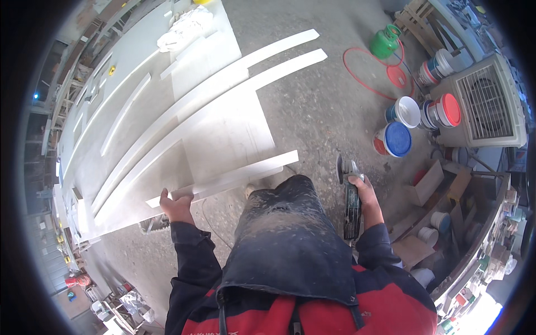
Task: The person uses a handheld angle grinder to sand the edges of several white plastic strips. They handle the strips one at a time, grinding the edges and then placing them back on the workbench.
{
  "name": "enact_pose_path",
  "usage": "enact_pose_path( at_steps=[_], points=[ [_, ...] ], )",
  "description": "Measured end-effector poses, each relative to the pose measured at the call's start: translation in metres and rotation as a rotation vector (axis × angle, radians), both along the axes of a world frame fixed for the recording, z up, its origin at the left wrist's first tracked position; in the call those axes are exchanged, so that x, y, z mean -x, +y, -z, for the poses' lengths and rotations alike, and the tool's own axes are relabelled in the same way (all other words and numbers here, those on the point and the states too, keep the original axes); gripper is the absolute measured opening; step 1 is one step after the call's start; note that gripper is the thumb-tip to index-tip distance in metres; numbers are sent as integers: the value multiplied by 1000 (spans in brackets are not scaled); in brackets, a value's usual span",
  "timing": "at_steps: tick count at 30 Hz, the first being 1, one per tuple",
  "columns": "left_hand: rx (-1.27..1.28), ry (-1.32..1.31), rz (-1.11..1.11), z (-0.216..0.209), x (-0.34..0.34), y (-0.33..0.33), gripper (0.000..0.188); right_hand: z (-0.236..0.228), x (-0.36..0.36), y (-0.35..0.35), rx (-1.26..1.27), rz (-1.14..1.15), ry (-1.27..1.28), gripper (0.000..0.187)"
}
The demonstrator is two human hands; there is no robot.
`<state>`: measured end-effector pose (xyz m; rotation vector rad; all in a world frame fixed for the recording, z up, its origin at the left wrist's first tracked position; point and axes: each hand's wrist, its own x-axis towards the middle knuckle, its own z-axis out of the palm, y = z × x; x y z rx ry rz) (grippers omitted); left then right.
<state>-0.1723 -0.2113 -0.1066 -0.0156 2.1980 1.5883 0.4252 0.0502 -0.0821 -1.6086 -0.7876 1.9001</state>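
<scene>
My left hand [177,206] grips one end of a long white strip [240,173] that lies along the near edge of a large pale worktable [251,123]. The thumb and fingers are closed at its left end, and the other end sticks out past the table's right corner. Off to the right, away from the table, my right hand [367,195] is wrapped round the head end of an angle grinder [352,209] with a dark green body. The grinder's disc [339,168] points away from me. Two long curved white strips [223,78] lie farther back across the table.
A white cloth bundle [187,28] rests on the table's far end. To the right stand a green gas cylinder [385,42] with a red hose [349,67], several paint buckets [397,139] and an air cooler [483,106]. A cluttered wooden bin [446,223] is at the near right.
</scene>
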Motion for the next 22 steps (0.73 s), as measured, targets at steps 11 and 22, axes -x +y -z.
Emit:
enact_pose_path(
  at_steps=[11, 22],
  points=[
    [-287, -235, -238, 20, 13, -20, 62, -23, 4, -4, 23, 12, 15, 48],
    [-419, -609, -476, -16, -38, 10, 46, -25, 25, -4, -69, -63, 2, 48]
  ],
)
